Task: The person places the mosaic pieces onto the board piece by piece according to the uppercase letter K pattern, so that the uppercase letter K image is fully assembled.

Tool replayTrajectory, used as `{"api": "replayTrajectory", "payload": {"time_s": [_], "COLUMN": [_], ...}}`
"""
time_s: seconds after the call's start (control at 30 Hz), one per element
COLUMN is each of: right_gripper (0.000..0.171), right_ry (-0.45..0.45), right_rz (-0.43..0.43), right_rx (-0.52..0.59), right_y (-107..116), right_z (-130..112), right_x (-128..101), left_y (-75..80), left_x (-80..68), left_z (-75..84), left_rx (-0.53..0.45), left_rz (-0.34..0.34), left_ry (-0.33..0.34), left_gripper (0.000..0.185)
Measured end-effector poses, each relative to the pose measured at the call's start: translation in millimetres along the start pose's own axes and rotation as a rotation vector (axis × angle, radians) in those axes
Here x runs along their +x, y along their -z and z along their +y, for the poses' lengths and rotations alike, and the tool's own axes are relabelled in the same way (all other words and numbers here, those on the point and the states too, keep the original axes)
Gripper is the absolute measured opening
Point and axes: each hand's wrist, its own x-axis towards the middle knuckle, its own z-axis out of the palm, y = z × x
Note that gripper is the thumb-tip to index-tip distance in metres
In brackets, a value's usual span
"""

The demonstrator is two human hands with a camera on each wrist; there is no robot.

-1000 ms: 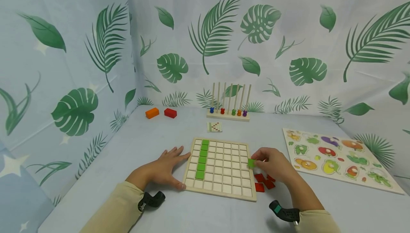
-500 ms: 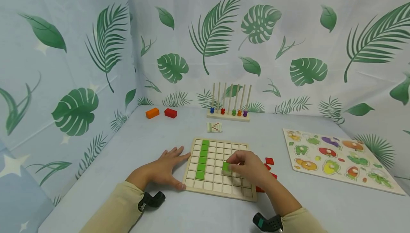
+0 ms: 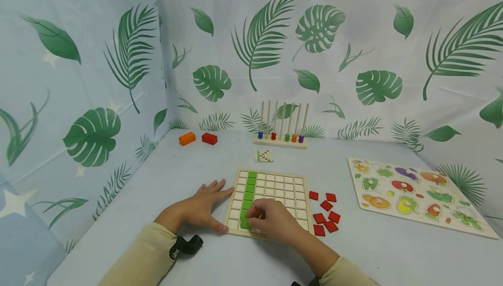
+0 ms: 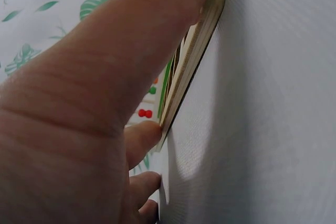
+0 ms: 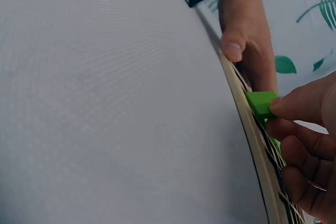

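Observation:
A wooden grid board (image 3: 275,190) lies flat in front of me, with a column of green tiles (image 3: 249,191) down its second column. My right hand (image 3: 262,218) pinches a green tile (image 5: 261,104) at the near end of that column, just above the board's front edge (image 5: 251,129). My left hand (image 3: 204,207) lies flat on the table against the board's left side (image 4: 194,61), thumb at the near corner. Several loose red tiles (image 3: 324,213) sit on the table right of the board.
A fruit peg puzzle (image 3: 412,190) lies to the right. At the back stand a rod rack with coloured beads (image 3: 280,135), a small pattern card (image 3: 263,156), an orange block (image 3: 186,138) and a red block (image 3: 209,138). Leaf-print fabric walls close in the back and left.
My right hand has carried the green tile from the board's right edge leftward across the grid to the near end of the green column. The left hand has not moved.

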Motion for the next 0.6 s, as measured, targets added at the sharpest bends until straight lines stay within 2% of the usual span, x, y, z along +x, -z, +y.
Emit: {"api": "replayTrajectory", "payload": {"time_s": [0.3, 0.6], "right_gripper": [0.007, 0.009], "right_ry": [0.057, 0.070], "right_rz": [0.005, -0.003], "right_rx": [-0.102, -0.125], "right_y": [-7.1, -7.5], "right_z": [-3.4, -3.9], "right_x": [-2.6, -4.7], "left_y": [-0.9, -1.6], "left_x": [0.7, 1.4], "left_z": [-0.8, -1.5], "left_rx": [0.006, 0.005], "left_rz": [0.004, 0.006], "left_ry": [-0.003, -0.007], "left_gripper": [0.116, 0.117]}}
